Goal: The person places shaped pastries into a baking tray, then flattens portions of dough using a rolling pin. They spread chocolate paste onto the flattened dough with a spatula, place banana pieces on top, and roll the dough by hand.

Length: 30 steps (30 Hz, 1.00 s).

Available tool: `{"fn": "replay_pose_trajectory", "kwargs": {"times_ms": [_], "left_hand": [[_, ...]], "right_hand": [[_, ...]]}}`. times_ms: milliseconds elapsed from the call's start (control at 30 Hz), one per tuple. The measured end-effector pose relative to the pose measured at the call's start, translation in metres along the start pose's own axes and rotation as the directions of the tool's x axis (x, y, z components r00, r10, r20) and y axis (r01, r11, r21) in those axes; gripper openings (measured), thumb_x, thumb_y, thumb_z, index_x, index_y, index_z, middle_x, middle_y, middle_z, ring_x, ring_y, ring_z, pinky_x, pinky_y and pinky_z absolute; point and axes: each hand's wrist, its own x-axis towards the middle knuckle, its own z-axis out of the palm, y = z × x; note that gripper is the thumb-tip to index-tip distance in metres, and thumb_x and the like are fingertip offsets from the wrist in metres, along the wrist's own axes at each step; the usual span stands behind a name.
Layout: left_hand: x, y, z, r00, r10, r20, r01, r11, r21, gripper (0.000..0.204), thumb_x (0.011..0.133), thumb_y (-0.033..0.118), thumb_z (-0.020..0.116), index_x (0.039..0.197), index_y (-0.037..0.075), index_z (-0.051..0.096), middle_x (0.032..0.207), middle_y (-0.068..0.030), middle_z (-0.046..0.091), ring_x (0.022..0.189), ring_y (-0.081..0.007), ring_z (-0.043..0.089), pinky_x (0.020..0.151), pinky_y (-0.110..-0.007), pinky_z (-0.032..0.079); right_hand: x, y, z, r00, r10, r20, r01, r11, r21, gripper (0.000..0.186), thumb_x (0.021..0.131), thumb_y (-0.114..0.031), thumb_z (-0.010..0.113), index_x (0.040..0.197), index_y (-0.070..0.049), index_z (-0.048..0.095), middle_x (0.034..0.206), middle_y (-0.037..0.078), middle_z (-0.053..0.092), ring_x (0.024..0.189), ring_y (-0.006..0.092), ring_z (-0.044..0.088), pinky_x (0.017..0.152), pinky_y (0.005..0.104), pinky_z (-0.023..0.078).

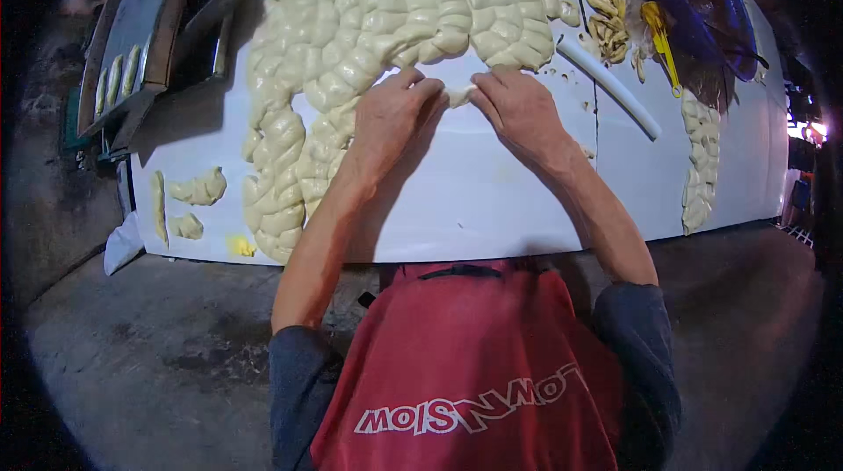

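Note:
Over the white tabletop (pixel 474 199), my left hand (pixel 397 115) and my right hand (pixel 520 107) face each other. A small piece of pale dough (pixel 459 97) stretches between them, its ends pinched in my closed fingers. Just beyond and to the left lie many soft, glossy dough pieces (pixel 378 23), packed side by side in rows. A white rod (pixel 608 87), like a thin rolling pin, rests to the right of my right hand.
Pale yellowish elongated pieces (pixel 606 10) are heaped at the far right, near a yellow-handled tool (pixel 660 45) and a dark blue basin (pixel 694 6). A dough strip (pixel 701 164) lies at right. At left stands a tray (pixel 132 23) holding three dough sticks; dough scraps (pixel 200 187) lie nearer.

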Motion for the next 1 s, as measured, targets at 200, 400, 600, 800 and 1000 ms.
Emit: {"fn": "replay_pose_trajectory", "kwargs": {"times_ms": [200, 400, 600, 800, 1000], "left_hand": [[-0.002, 0.008, -0.019, 0.991, -0.118, 0.071, 0.128, 0.978, -0.165, 0.032, 0.092, 0.025, 0.073, 0.119, 0.008, 0.07, 0.107, -0.0154, 0.068, 0.094, -0.0341, 0.068, 0.08, -0.042, 0.055], [0.004, 0.008, -0.005, 0.996, -0.052, 0.073, 0.059, 0.994, -0.09, 0.028, 0.087, 0.022, 0.076, 0.111, 0.009, 0.072, 0.1, -0.0127, 0.067, 0.088, -0.0333, 0.068, 0.075, -0.042, 0.054], [-0.001, -0.001, -0.01, 0.997, -0.066, 0.049, 0.072, 0.988, -0.139, 0.024, 0.089, 0.022, 0.073, 0.109, 0.009, 0.073, 0.103, -0.0103, 0.07, 0.09, -0.0338, 0.069, 0.076, -0.042, 0.055], [0.017, 0.001, -0.001, 0.993, -0.007, 0.118, 0.017, 0.996, -0.083, 0.016, 0.091, 0.02, 0.07, 0.101, 0.007, 0.073, 0.095, -0.0118, 0.068, 0.087, -0.0352, 0.068, 0.075, -0.044, 0.054], [0.027, 0.038, -0.007, 0.988, 0.008, 0.152, 0.03, 0.968, -0.248, 0.02, 0.092, 0.021, 0.074, 0.106, 0.006, 0.075, 0.096, -0.0108, 0.072, 0.075, -0.0227, 0.07, 0.067, -0.036, 0.055]], "right_hand": [[-0.006, -0.007, -0.015, 0.998, -0.003, -0.06, 0.012, 0.99, 0.138, 0.022, 0.092, -0.016, 0.068, 0.109, -0.004, 0.065, 0.091, 0.012, 0.06, 0.088, 0.0328, 0.063, 0.077, 0.0455, 0.053], [0.005, 0.004, -0.007, 0.999, 0.021, 0.051, -0.027, 0.992, 0.124, 0.022, 0.094, -0.016, 0.065, 0.111, -0.003, 0.065, 0.094, 0.014, 0.062, 0.091, 0.0337, 0.064, 0.079, 0.0452, 0.053], [0.0, -0.005, -0.032, 0.995, 0.083, 0.052, -0.092, 0.97, 0.223, 0.025, 0.094, -0.012, 0.064, 0.117, -0.001, 0.065, 0.105, 0.014, 0.063, 0.096, 0.0351, 0.065, 0.083, 0.0432, 0.054], [0.004, 0.016, -0.021, 0.988, 0.079, 0.13, -0.105, 0.973, 0.204, 0.025, 0.091, -0.015, 0.068, 0.11, 0.0, 0.067, 0.096, 0.015, 0.064, 0.089, 0.0311, 0.066, 0.078, 0.0404, 0.053], [-0.018, 0.033, -0.09, 0.948, 0.218, 0.234, -0.294, 0.88, 0.372, 0.032, 0.09, -0.02, 0.07, 0.114, 0.001, 0.069, 0.091, 0.008, 0.065, 0.077, 0.0167, 0.06, 0.072, 0.0324, 0.05]]}}
